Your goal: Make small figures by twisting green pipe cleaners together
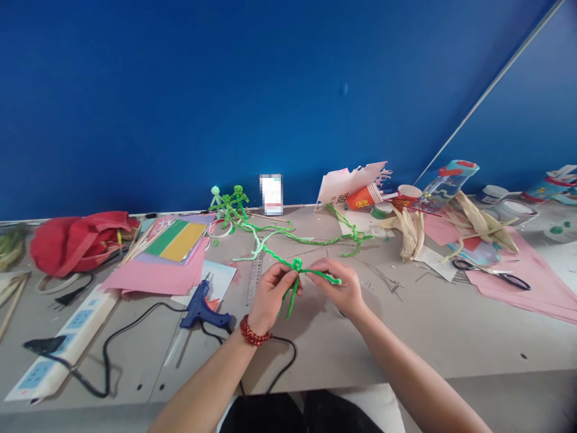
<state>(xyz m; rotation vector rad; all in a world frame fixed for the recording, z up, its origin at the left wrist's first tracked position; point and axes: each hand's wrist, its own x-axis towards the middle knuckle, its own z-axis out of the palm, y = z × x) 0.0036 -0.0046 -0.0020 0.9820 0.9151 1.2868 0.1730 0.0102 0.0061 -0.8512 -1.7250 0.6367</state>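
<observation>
My left hand (271, 293) and my right hand (339, 285) are both closed on a twisted green pipe cleaner figure (297, 264) held just above the table. The left fingers pinch it near its small looped head, with green ends dangling below. The right fingers grip the strand that runs off to the right. A red bead bracelet (253, 332) circles my left wrist. Loose green pipe cleaners (288, 236) lie on the table behind my hands. Finished green pipe cleaner figures (229, 203) stand by the blue wall.
A blue glue gun (202, 310) with a black cord lies left of my hands, near a white power strip (63, 346). Coloured paper sheets (166, 255), a red bag (76, 239), a ruler (255, 278), paper cups (366, 196), dried husks (410, 231) and scissors (491, 272) litter the table.
</observation>
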